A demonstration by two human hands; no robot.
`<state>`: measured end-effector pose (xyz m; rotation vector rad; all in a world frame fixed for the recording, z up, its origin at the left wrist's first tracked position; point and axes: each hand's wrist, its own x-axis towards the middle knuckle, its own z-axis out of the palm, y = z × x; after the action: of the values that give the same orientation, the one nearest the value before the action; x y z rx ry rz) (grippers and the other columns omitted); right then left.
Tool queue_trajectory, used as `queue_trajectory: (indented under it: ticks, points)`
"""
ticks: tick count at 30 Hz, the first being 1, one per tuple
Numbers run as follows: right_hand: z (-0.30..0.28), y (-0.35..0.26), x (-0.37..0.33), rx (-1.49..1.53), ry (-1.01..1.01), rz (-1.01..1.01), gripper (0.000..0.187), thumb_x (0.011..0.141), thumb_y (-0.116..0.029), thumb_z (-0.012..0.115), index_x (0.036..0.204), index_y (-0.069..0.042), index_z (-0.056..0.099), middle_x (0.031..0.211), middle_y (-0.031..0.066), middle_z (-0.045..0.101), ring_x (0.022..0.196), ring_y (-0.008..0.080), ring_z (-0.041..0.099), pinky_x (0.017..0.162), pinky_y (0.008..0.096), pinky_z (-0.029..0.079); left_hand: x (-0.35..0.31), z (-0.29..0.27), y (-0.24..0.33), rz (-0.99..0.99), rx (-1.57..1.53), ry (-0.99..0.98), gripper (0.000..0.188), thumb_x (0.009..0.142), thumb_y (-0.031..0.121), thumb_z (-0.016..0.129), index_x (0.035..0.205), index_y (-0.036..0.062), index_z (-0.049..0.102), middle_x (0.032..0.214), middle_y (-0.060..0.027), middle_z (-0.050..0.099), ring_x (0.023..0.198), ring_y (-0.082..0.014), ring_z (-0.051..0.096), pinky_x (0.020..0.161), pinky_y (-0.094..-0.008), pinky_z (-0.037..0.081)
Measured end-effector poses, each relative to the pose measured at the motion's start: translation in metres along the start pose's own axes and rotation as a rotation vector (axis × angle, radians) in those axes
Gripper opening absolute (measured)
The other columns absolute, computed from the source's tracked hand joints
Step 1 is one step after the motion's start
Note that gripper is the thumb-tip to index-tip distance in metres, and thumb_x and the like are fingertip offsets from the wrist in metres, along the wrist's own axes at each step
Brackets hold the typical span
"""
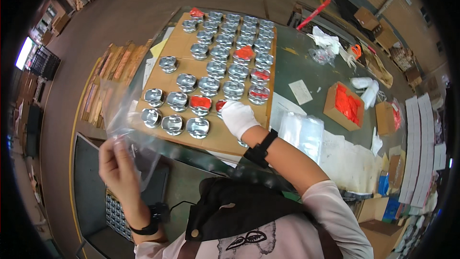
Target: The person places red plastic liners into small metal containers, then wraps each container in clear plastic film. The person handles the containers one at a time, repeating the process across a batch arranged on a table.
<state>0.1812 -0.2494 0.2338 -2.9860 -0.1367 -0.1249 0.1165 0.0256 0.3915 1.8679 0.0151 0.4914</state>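
My left hand [116,163], bare, pinches the edge of a clear plastic bag [148,151] that hangs off the front left of the table. In a white glove, my right hand [238,119] has its fingers closed at a silver piston with a red piece on top [220,106]; the glove partly hides that piston. Rows of silver pistons [209,86] stand on a brown cardboard sheet [165,69]. A few of them carry red pieces, such as the piston [200,105] just left of the glove.
Right of the cardboard lie a stack of clear bags [302,134], a small white card [300,91] and a box of red pieces [343,107]. White gloves [326,38] and orange-handled scissors [355,51] are farther back. A crate of pistons [117,216] sits below on the left.
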Motion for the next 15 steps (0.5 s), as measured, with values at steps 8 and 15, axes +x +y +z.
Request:
queue_trajectory:
  ticks: [8,15]
  points:
    - [-0.154,0.051,-0.058,0.972,-0.035,0.401,0.025,0.081,-0.020,0.069,0.088,0.004,0.065,0.075,0.0110,0.064,0.064,0.0085,0.059,0.056,0.0257,0.047,-0.011,0.137,-0.019,0.107,0.183,-0.586,0.013,0.086,0.009,0.062,0.093,-0.0012,0.064,0.084,-0.0230,0.062,0.077,-0.0387,0.063,0.066,-0.0436,0.051]
    - [-0.100,0.081,-0.199,0.889,0.651,0.568,0.043,0.083,-0.005,0.070,0.122,-0.001,0.052,0.105,0.0098,0.064,0.091,0.0156,0.063,0.079,0.0310,0.052,-0.143,0.339,-0.037,-0.491,-0.185,-1.447,0.019,0.092,0.014,0.058,0.108,0.0067,0.064,0.080,-0.0075,0.060,0.066,-0.0221,0.061,0.054,-0.0353,0.050]
